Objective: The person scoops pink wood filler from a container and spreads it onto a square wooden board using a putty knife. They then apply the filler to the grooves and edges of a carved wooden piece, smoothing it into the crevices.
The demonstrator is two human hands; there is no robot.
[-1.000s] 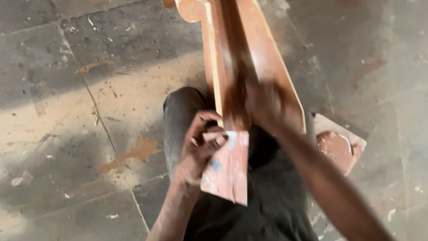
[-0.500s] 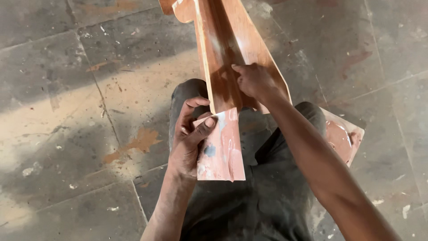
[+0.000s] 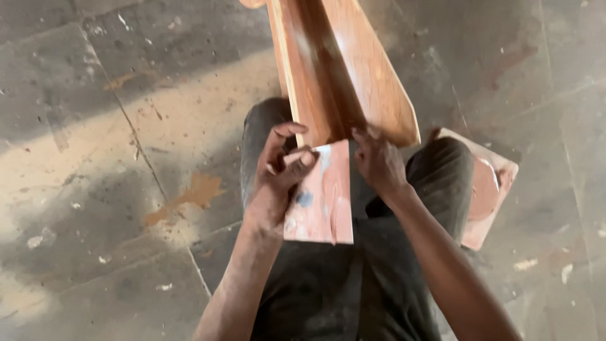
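A long reddish-brown wooden piece (image 3: pixel 344 69) with angled faces rests on my lap and runs up out of the top of the view. My left hand (image 3: pixel 278 173) grips its near end at the left edge, where the wood is paler and pinkish (image 3: pixel 322 202) with a dark spot. My right hand (image 3: pixel 377 161) presses its fingers on the wood just below the darker face, at the near end. Whether it holds a small pad or cloth I cannot tell.
I sit in dark trousers (image 3: pixel 341 284) over a worn grey stone floor (image 3: pixel 95 158) with orange stains and white flecks. A flat pinkish board (image 3: pixel 489 189) with a round stain lies by my right knee.
My right hand has slid down the wood toward me, from the upper face to the near end. The left hand keeps its grip; the view has shifted slightly.
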